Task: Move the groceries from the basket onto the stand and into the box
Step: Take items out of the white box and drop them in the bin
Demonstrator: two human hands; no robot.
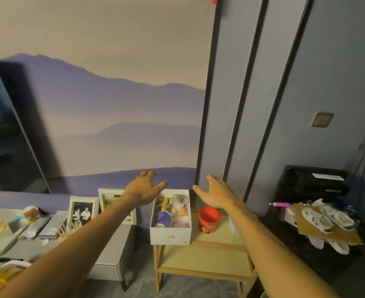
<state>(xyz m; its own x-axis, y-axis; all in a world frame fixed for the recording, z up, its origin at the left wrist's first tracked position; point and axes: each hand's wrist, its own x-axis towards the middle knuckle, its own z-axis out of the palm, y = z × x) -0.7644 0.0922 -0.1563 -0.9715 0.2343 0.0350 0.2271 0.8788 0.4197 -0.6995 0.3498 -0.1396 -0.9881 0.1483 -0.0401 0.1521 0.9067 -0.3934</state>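
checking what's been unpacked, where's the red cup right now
In the head view the red cup stands on top of the wooden stand, just right of the white box and below the right hand.

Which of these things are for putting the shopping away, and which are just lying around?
For the job: the white box, the snacks in it, the wooden stand, the red cup on the stand, the left hand and right hand, both empty.
Just lying about: photo frames, white shoes.
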